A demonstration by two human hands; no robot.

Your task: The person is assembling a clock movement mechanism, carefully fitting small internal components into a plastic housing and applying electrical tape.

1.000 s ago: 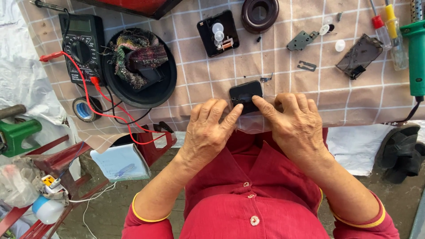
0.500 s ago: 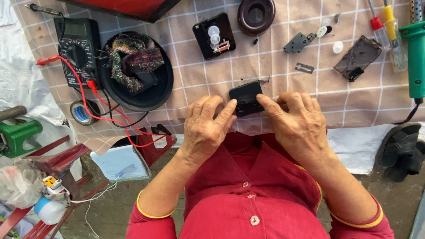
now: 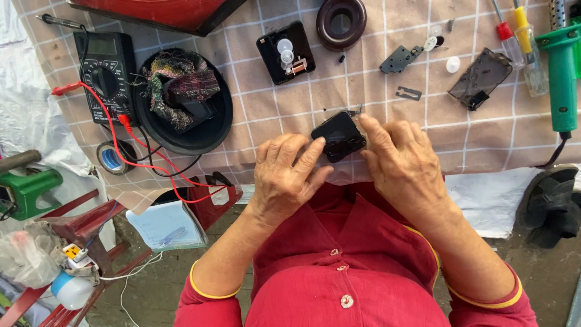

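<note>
A small black square plastic box [image 3: 339,134] sits at the near edge of the checked tablecloth [image 3: 387,121]. My left hand [image 3: 284,178] grips its left side with the forefinger and thumb. My right hand [image 3: 402,160] holds its right side, forefinger laid along the top corner. A second black box [image 3: 285,51], open with white gears showing, lies further up the cloth. Both sleeves are red with yellow cuffs.
A black multimeter [image 3: 108,66] with red leads and a black dish [image 3: 184,100] holding a rag lie at left. A tape roll [image 3: 114,158], dark ring [image 3: 341,23], small metal parts [image 3: 399,59], dark cover [image 3: 481,77], screwdrivers [image 3: 523,36] and green soldering iron [image 3: 561,72] surround them.
The black box has tilted and shifted slightly up the cloth between my fingers. Both hands stayed on it, fingers moving a little around its edges.
</note>
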